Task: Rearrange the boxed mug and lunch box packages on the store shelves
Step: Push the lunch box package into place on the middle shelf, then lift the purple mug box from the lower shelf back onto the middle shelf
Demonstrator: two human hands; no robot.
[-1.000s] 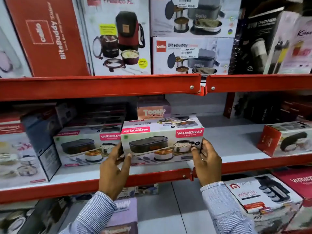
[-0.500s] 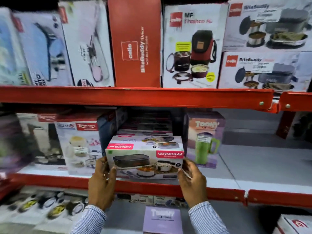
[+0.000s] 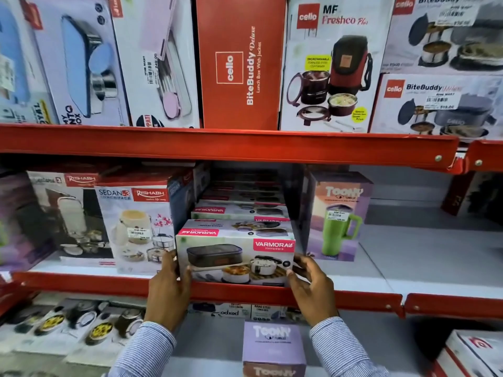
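Note:
A white Varmora lunch box package [image 3: 235,251] sits at the front of the middle shelf [image 3: 381,284]. My left hand [image 3: 169,289] grips its left end and my right hand [image 3: 310,287] grips its right end. Behind it, more Varmora boxes [image 3: 239,210] are stacked in a row. To the right stands a purple Toony boxed mug [image 3: 337,216] picturing a green mug. To the left stands a Rishabh Sedan lunch box package [image 3: 136,227].
The upper shelf holds upright Cello boxes: a red BiteBuddy [image 3: 239,63], MF Freshco [image 3: 332,69] and stacked BiteBuddy boxes [image 3: 441,104]. Bare grey shelf [image 3: 424,248] lies right of the Toony mug. Another Toony box [image 3: 273,349] sits on the lower shelf.
The Varmora box moved left along the middle shelf, from the open stretch into the slot between the Rishabh and Toony boxes. Both hands stayed on its ends.

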